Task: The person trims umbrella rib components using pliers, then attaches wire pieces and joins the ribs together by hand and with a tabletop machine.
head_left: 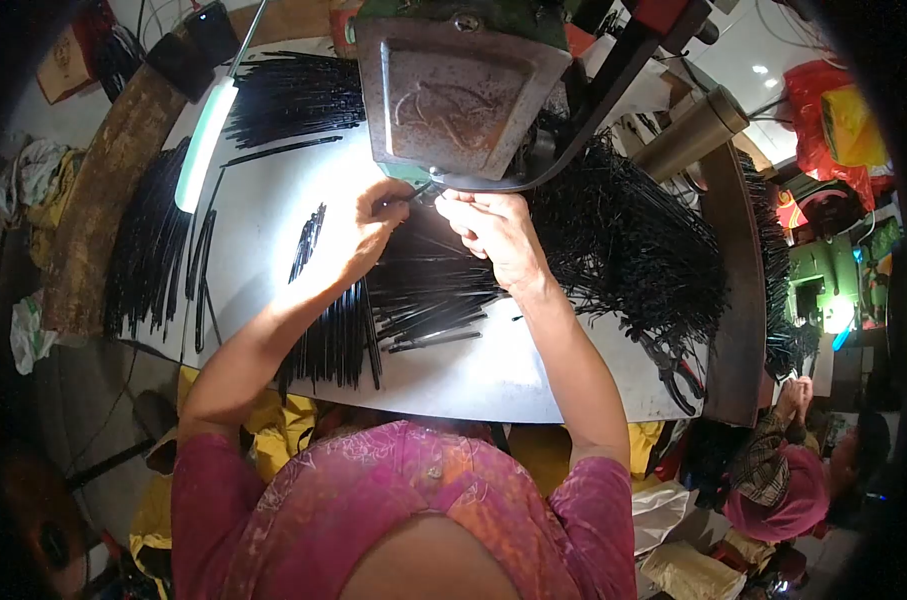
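Note:
Both hands are together beneath the head of a green and grey metal machine point(453, 105). My left hand point(381, 222) is closed in a pinch, thumb and fingers around something thin and dark that runs toward the machine's lower edge. Beside it my right hand point(493, 232) has its fingers curled and pinched just under the same edge; what they hold, if anything, is too small to make out. Below the hands, loose black strips point(428, 290) fan over the white tabletop point(453, 390), and another bundle of black strips point(325, 350) lies under my left forearm.
A tangled heap of black strips point(633, 240) covers the right side, with pliers point(671, 372) near its front. More strips point(288, 95) lie at the back left, by a lit lamp point(206, 145). A metal cylinder point(691, 132) leans at right. Another person point(778, 480) works far right.

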Demonstrator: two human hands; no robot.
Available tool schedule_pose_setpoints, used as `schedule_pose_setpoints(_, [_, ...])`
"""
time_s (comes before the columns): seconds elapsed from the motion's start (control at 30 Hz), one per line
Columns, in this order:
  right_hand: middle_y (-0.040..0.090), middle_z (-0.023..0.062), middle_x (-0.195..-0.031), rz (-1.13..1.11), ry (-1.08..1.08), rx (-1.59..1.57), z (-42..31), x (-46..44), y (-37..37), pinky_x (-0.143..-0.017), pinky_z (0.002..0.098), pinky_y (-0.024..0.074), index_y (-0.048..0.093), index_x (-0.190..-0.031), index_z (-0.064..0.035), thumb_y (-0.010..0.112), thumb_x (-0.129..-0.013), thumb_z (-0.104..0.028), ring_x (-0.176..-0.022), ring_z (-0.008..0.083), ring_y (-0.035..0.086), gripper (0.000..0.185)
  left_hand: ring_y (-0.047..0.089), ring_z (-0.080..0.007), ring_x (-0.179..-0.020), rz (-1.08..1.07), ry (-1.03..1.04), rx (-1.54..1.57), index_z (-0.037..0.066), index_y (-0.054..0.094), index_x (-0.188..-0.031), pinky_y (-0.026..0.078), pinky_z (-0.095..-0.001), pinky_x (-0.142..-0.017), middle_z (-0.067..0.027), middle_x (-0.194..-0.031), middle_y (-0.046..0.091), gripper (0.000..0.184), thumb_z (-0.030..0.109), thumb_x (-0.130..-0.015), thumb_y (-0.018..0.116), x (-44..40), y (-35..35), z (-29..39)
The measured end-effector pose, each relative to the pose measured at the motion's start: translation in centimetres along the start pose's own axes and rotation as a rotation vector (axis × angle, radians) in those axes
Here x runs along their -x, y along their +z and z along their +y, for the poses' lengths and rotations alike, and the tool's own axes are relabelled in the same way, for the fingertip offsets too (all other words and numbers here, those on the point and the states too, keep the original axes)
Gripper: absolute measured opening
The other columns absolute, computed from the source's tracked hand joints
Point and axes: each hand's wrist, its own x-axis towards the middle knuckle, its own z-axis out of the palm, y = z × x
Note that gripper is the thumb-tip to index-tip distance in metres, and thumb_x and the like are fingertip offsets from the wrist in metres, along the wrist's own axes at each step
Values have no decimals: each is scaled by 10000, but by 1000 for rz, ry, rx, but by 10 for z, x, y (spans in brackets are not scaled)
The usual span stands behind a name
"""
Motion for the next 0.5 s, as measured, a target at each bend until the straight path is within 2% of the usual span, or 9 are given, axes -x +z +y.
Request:
schedule_pose_setpoints(0.13, [437,-62,-559,-22,-22,-12,0,0,-1,-357,134,239,558,-720,-66,611,-747,-122,-432,-6,342,82,496,-123,-732,-27,-7,6,33,567,-946,411,-247,-663,-47,-804,546,196,134,-778,565,-2,-1,-3])
schedule_pose_setpoints(0.2, [439,-64,-560,-41,-99,-5,4,-1,-3,-360,133,235,559,-715,-68,615,-739,-114,-431,-8,340,77,493,-119,-727,-3,48,-38,37,567,-944,411,-246,-657,-46,-803,547,194,134,-776,565,-3,1,-11])
schedule_pose_setpoints(0.33, [442,-61,-563,-15,-57,-8,4,-3,-4,-364,133,230,557,-720,-67,620,-731,-110,-436,-7,342,77,502,-127,-725,16,75,-8,44,569,-946,414,-252,-655,-52,-805,555,199,139,-772,565,-3,1,-10])
schedule_pose_setpoints(0.4, [443,-57,-567,9,-41,-18,0,-2,-2,-367,135,228,559,-734,-63,627,-723,-111,-442,-4,344,84,511,-139,-718,15,50,-144,53,572,-944,419,-259,-653,-58,-813,566,198,141,-767,564,-1,-3,0])
schedule_pose_setpoints(0.5, [448,-52,-572,-29,-57,-41,3,-3,-5,-367,137,228,564,-752,-55,634,-716,-117,-446,-1,347,99,513,-147,-707,19,32,-65,58,576,-934,420,-262,-647,-63,-811,572,190,140,-764,562,-1,-1,-2])
